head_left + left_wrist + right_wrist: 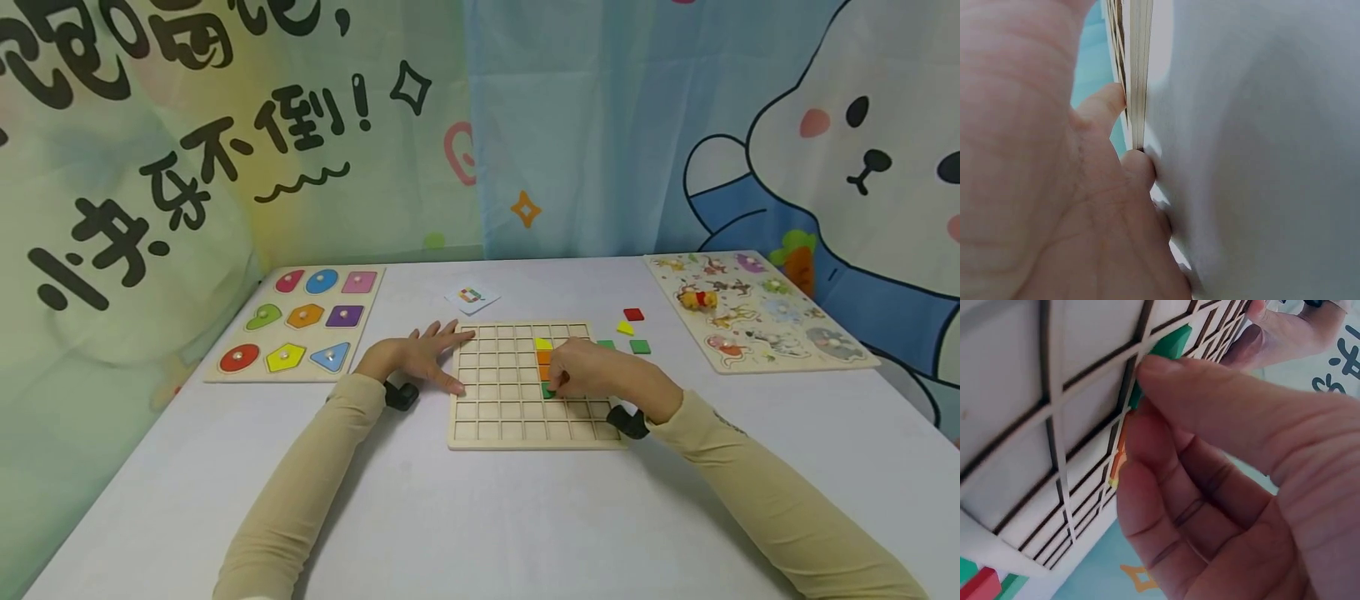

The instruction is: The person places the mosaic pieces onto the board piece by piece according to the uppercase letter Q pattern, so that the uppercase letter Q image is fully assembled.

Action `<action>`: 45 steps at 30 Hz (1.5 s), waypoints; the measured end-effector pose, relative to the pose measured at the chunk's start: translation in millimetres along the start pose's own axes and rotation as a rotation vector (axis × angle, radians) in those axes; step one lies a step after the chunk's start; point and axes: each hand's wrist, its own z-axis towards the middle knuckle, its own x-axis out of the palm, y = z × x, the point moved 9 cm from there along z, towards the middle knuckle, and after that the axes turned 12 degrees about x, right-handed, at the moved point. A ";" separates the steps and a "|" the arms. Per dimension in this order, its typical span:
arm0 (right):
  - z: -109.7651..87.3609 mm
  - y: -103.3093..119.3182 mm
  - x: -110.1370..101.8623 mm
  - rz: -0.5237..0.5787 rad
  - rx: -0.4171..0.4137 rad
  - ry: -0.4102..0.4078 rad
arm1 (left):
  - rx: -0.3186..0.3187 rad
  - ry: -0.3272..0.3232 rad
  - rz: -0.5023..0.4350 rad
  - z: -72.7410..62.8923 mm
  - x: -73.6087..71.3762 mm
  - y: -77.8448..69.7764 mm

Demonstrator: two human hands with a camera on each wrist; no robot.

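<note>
A wooden grid board (498, 430) lies on the white table between the two hands. My left hand (422, 355) rests at its left edge with fingers spread; in the left wrist view the fingertips (1138, 167) touch the board's side. Over the middle of the board, my right hand (588, 369) pinches a green tile (1175, 342) between thumb and curled fingers, low in one of the cells. Directly behind that tile, a yellow piece (543, 343) and orange tiles (543, 358) sit in a column, partly hidden by the right hand.
Loose pieces lie right of the board: a red tile (633, 314), a yellow triangle (626, 328) and green tiles (640, 347). Behind it is a pattern card (480, 304). A shape puzzle (285, 375) stands left, an animal puzzle (780, 362) right. A printed curtain (570, 125) hangs behind.
</note>
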 end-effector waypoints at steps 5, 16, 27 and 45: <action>-0.7 -3.7 0.2 -0.010 -0.006 0.026 | -0.001 0.001 0.000 -1.1 0.0 -0.3; -9.7 -41.3 -35.7 0.048 0.151 -0.053 | 0.008 0.011 0.022 -1.3 0.2 -1.2; -20.4 -79.0 -52.8 -0.021 0.319 -0.102 | 0.006 0.009 0.021 -0.7 0.5 -1.1; -19.4 -105.9 -16.1 -0.089 0.426 0.176 | 0.004 0.007 0.010 -0.1 0.7 0.2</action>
